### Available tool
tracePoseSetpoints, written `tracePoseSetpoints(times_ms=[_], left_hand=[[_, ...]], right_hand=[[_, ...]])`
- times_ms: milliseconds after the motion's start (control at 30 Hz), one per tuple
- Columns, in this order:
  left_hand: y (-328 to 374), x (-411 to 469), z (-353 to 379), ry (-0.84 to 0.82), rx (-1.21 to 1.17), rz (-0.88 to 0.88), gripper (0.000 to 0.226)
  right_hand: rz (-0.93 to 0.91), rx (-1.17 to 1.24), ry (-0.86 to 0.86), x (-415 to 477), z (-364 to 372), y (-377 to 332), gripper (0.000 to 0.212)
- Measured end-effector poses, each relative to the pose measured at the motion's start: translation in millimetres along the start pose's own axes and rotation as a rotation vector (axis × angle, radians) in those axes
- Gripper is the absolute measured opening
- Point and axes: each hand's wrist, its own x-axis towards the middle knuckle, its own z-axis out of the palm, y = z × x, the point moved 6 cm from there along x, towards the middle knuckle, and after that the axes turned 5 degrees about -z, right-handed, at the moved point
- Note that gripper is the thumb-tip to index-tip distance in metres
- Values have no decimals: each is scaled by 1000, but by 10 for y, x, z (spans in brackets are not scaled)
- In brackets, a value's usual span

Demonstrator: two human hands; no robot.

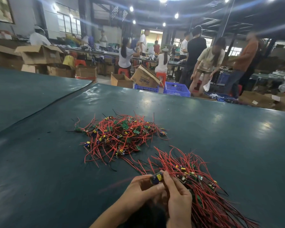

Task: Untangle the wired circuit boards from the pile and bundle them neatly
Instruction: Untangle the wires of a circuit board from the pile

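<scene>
Left hand: near edge; fingers curled, pinching a small board from its left side.
Right hand: fingertips pinch the same board from the right. Cannot tell whether it also grips the bundle lying under it.
Risk, board: its leads are hidden and probably trail into the bundle. A sharp pull could snag them or strain a solder joint.
Look, board: blue and yellow parts face up, held between both hands, just left of the bundle.
Risk, bundle: no tie visible, so a nudge may splay or re-tangle it.
Look, bundle: right of the hands. Red and black wires run roughly parallel, boards clustered mid-length, ends fanned.
Risk, pile: lifting one board likely drags its neighbours.
Look, pile: farther off, centre. Red wires loop densely over green boards, with strays reaching toward the bundle.
Table: dark green mat.
</scene>
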Motion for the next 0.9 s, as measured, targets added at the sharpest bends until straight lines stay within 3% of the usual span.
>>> tracePoseSetpoints(times_ms=[167,400,700,833,900], left_hand=[[-45,18,-162,252,150,8,63],[126,-36,-172,265,207,161,42],[134,-22,-159,255,109,178,49],[164,-31,-160,232,-2,152,42],[182,-51,-196,248,-73,147,42]], right_hand=[[-14,-39,-41,-10,65,32,19],[-92,-111,-7,-2,45,25,20],[-250,-140,96,63,-48,-14,24],[-251,-49,196,81,-169,-111,2],[-243,13,243,106,-267,-164,5]])
